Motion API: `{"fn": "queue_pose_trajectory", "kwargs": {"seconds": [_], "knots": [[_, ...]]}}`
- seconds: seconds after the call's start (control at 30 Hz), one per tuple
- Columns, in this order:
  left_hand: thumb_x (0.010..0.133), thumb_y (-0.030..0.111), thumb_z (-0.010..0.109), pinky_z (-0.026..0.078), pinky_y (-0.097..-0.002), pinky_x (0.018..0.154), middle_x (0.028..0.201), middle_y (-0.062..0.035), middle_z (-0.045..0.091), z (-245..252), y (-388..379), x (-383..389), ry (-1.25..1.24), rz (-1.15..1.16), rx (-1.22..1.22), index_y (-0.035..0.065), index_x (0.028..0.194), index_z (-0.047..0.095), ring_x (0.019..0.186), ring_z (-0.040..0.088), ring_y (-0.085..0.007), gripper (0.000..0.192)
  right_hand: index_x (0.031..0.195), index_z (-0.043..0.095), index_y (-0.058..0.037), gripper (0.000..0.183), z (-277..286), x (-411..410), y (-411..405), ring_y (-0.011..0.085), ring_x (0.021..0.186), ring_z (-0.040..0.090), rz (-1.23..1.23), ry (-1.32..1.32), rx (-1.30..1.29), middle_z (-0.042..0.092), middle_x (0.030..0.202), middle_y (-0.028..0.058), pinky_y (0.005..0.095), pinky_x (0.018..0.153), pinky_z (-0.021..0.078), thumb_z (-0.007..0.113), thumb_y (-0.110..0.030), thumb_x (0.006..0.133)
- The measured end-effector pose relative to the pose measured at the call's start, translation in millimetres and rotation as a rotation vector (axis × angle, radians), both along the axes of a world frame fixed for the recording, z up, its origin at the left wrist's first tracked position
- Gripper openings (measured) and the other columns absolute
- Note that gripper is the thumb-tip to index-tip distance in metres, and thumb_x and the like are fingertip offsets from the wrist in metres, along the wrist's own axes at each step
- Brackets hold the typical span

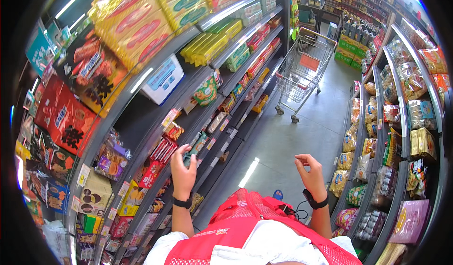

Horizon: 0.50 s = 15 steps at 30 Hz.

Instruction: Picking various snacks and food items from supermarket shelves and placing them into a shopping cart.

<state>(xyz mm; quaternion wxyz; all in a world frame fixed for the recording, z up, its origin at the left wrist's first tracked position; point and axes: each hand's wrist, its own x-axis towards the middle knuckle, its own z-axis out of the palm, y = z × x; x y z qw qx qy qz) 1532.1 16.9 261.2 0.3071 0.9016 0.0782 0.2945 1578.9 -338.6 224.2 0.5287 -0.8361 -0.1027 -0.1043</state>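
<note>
My left hand [183, 174] is raised at the left of my body, thumb and fingers apart, with nothing in it; behind it are the lower shelves of packaged snacks. My right hand [310, 173] is raised over the aisle floor, fingers curled, thumb and fingertips apart, and it holds nothing. Both wrists carry black bands. Ahead in the aisle stands a metal shopping cart [300, 67] with a red panel. Red snack packets [164, 149] and a green packet [198, 143] lie on the shelves near my left hand.
A long shelf unit [208, 68] with biscuit packs runs along the left. Bagged bread and snacks fill the curved right shelves [380, 123]. Green cartons [350, 49] with dark bottles on top stand past the cart. A blue and white box [164, 81] sits on an upper left shelf.
</note>
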Motion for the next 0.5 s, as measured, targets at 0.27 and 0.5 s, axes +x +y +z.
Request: {"fn": "queue_pose_trajectory", "kwargs": {"seconds": [0.27, 0.5], "knots": [[0.076, 0.009, 0.06, 0.037, -0.0378, 0.089, 0.1, -0.009, 0.058, 34.2, -148.6, 120.4, -0.076, -0.321, 0.236, 0.0063, 0.104, 0.054, 0.099, 0.052, -0.0274, 0.029, 0.091, 0.06, 0.0018, 0.012, -10.5, 59.0, -112.7, 0.0158, 0.071, 0.061, -0.153, 0.092, 0.12, 0.062, 0.078, 0.0109, 0.0264, 0.065, 0.0473, 0.058, -0.005, 0.081], [0.076, 0.011, 0.061, 0.039, -0.037, 0.086, 0.098, -0.0081, 0.059, 6.7, -198.6, 226.4, -0.052, -0.467, 0.288, 0.0076, 0.099, 0.057, 0.096, 0.053, -0.0262, 0.024, 0.091, 0.06, 0.0012, 0.012, -39.5, 100.0, -162.8, 0.0174, 0.07, 0.06, -0.301, 0.172, 0.056, 0.062, 0.078, 0.0117, 0.0282, 0.065, 0.0475, 0.058, -0.007, 0.082]]}}
